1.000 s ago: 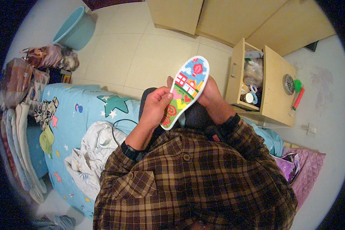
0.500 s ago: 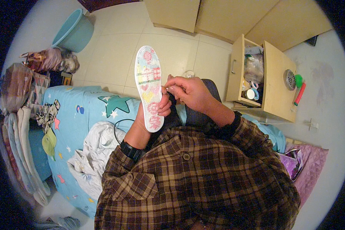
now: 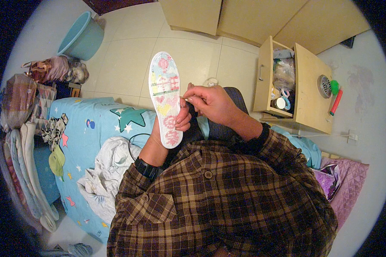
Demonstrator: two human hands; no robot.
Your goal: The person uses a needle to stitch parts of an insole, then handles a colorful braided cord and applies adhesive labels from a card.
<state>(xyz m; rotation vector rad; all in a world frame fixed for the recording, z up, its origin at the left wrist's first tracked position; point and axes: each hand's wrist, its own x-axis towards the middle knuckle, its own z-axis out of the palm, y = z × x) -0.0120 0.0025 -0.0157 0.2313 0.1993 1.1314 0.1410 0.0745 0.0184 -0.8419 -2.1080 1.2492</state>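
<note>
A white-edged shoe insole (image 3: 165, 100) stands nearly upright before me, its face covered in red, yellow, green and blue stitched patterns. My left hand (image 3: 183, 118) is closed around its lower part from behind, with fingers curled over the right edge. The palm is hidden by the insole. Close to that same edge, my right hand (image 3: 217, 104) pinches with thumb and forefinger. Something thin and pale shows at its fingertips, too small to make out. The two hands nearly meet there.
A bed with a blue star-patterned sheet (image 3: 83, 124) and a crumpled white cloth (image 3: 109, 165) lies to the left. At the right, a wooden cabinet (image 3: 311, 98) has its drawer (image 3: 266, 77) pulled out. A blue tub (image 3: 83, 38) stands far left.
The view has shifted very slightly, and the insole has tilted a little. Both hands keep their hold near the insole's right edge.
</note>
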